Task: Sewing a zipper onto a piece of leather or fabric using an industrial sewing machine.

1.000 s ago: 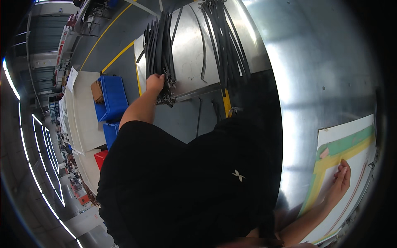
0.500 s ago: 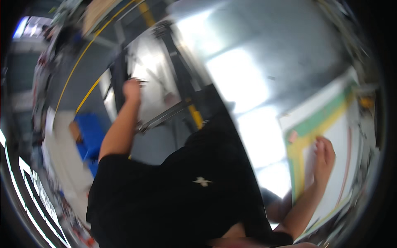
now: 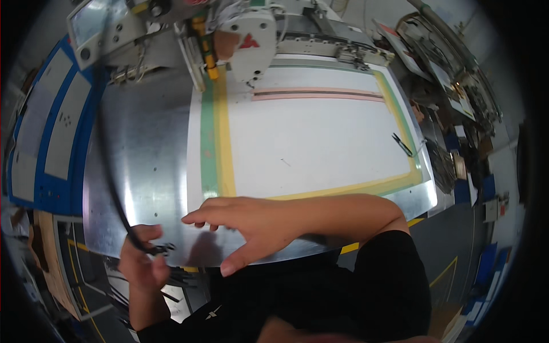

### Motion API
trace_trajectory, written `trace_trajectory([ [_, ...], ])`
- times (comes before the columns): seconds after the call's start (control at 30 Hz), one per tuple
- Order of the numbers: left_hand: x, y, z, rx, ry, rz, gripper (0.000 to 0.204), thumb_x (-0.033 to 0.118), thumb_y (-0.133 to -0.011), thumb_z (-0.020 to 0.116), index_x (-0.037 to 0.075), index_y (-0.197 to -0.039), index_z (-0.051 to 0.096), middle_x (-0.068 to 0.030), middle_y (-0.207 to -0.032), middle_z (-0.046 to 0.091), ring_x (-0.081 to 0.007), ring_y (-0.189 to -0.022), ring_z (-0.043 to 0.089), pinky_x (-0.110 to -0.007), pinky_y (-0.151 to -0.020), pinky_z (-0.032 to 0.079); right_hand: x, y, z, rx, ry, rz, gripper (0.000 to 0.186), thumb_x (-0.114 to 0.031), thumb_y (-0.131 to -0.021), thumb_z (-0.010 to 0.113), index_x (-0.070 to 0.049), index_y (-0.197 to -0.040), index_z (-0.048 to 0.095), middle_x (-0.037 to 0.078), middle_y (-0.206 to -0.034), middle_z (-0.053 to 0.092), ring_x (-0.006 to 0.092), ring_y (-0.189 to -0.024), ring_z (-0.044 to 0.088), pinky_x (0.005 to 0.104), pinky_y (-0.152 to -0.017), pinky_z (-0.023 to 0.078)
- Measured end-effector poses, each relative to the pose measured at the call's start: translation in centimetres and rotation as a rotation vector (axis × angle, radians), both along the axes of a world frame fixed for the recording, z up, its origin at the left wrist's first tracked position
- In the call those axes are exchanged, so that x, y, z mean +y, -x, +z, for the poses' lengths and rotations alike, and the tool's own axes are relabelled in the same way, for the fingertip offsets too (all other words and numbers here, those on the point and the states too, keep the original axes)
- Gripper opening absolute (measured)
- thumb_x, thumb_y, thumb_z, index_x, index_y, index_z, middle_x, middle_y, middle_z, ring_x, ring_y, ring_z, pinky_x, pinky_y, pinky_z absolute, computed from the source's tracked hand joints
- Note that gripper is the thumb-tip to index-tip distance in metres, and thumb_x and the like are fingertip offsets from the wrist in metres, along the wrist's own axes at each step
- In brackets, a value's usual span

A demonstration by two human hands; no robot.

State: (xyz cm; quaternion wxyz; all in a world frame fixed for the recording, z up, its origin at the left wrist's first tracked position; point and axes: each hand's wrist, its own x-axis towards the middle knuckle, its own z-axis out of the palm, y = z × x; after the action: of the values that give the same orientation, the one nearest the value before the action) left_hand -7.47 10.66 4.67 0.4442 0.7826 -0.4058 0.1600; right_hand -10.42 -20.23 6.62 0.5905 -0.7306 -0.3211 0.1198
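Using the white board (image 3: 320, 140) as the reference, locate the black strap (image 3: 108, 154) to its left, held over the metal table (image 3: 134, 166). The left hand (image 3: 143, 260), left of the board's near corner, pinches the strap's lower end between thumb and fingers; small metal fittings (image 3: 162, 250) project there. The right hand (image 3: 246, 228), at the board's near left corner, is spread, thumb apart from the fingers, and points toward the left hand without touching the strap. The right forearm (image 3: 337, 217) crosses in front of the board's near edge and hides part of it. Green tape (image 3: 209, 143) and yellow tape (image 3: 225, 154) border the board. A pinkish strip (image 3: 317, 94) with a dark centre line lies along the board's far side; a small dark hand tool (image 3: 402, 144) rests near its right edge. A white machine head (image 3: 246, 48) overhangs the far left corner and obstructs the view of it. A control unit (image 3: 103, 31) stands beyond and left of the board, partly crossed by the blurred upper strap. A blue panel (image 3: 40, 128) bearing pale sheets stands farther left. More black straps (image 3: 168, 296) show below the board's near left side. Blue bins (image 3: 488, 258) stand right of the board, at a lower level; their contents are too small to tell.
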Motion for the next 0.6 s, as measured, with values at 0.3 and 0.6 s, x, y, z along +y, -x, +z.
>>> trace_trajectory([
  [0.3,-11.1,-3.0,-1.1,0.295,-0.464,-0.397,0.025,0.01,-0.087,0.08,0.001,-0.104,0.064,-0.0142,-0.086,0.064,-0.0306,-0.075,0.066,-0.04,-0.067,0.053,-8.8,5.1,0.2,0.439,-0.31,-0.548,0.045,-0.036,-0.113,0.05,0.002,-0.106,0.073,0.003,-0.082,0.06,0.0091,-0.07,0.053,0.0273,-0.068,0.047],
  [0.6,-15.2,-8.6,-1.8,0.802,-0.514,-0.404,0.01,0.007,-0.101,0.065,0.001,-0.101,0.057,-0.0056,-0.087,0.062,-0.0144,-0.08,0.063,-0.03,-0.072,0.052,-27.3,11.0,-6.0,0.407,-0.287,-1.369,0.048,-0.043,-0.112,0.052,0.002,-0.112,0.07,0.007,-0.086,0.065,0.0165,-0.074,0.063,0.0335,-0.07,0.054],
])
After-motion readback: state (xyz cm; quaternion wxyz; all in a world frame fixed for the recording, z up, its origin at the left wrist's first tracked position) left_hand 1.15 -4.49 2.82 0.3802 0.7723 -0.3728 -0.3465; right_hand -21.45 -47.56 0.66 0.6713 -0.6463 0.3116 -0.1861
